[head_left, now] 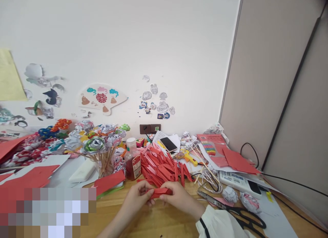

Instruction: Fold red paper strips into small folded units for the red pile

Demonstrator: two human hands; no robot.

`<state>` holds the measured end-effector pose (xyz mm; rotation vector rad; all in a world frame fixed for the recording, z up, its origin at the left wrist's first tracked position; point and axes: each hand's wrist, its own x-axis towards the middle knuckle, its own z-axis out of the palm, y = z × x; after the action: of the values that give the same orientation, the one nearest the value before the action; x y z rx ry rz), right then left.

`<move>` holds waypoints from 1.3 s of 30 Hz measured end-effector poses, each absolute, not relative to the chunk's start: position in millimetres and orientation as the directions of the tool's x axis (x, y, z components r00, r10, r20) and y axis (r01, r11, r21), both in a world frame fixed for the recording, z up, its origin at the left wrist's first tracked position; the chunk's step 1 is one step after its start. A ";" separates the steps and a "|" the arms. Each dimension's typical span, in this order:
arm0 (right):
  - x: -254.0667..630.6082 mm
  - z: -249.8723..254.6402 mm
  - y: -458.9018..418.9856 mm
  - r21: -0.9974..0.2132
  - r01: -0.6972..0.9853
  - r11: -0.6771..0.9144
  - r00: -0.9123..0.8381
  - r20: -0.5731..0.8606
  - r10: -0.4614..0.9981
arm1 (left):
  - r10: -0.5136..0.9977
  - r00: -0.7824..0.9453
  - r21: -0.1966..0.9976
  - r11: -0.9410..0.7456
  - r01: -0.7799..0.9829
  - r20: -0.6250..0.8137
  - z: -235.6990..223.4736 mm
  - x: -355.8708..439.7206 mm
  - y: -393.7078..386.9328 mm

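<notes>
Between my two hands, just above the wooden table (110, 215), is a folded strip of red paper (161, 192). My left hand (142, 194) pinches its left end with thumb and fingers. At the other end, my right hand (176, 197) has its thumb and fingers closed on the same strip. Right behind my hands lies a heap of folded red paper pieces (161, 166). A glass bottle (132, 163) with a red label stands to the left of the heap.
Scissors (238, 210) with black handles lie at the right, near crumpled paper balls (230, 194). Behind are a phone (168, 144), a yellow glue gun (190, 158) and red paper sheets (239, 160). Paper flowers (94, 144) on sticks stand at the left.
</notes>
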<state>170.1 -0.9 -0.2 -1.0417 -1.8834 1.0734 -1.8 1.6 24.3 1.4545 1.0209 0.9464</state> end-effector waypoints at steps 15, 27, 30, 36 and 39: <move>168.7 0.5 -0.6 -0.983 0.105 0.153 -0.512 0.079 0.855 | 0.923 0.378 0.973 -0.147 0.180 0.070 15.4 -0.9 1.5; 170.3 -4.8 6.9 -0.985 -0.060 0.160 -0.480 0.169 0.861 | 0.908 0.407 0.988 0.139 -0.071 -0.098 20.8 -7.4 4.4; 170.3 -5.9 7.2 -0.985 -0.071 0.159 -0.466 0.174 0.867 | 0.922 0.371 0.981 0.164 -0.108 -0.113 18.4 -8.1 7.0; 167.9 -7.4 7.1 -0.983 -0.062 0.174 -0.433 0.183 0.883 | 0.942 0.307 0.990 0.132 0.038 -0.137 20.1 -6.6 7.7; 166.1 -9.4 7.7 -0.983 -0.025 0.184 -0.389 0.179 0.904 | 0.942 0.331 0.996 0.036 0.076 -0.060 22.4 -4.4 5.8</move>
<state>166.1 7.7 -9.4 -0.8603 -1.5874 1.3395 -4.4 5.8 22.4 1.3648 1.0254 0.8874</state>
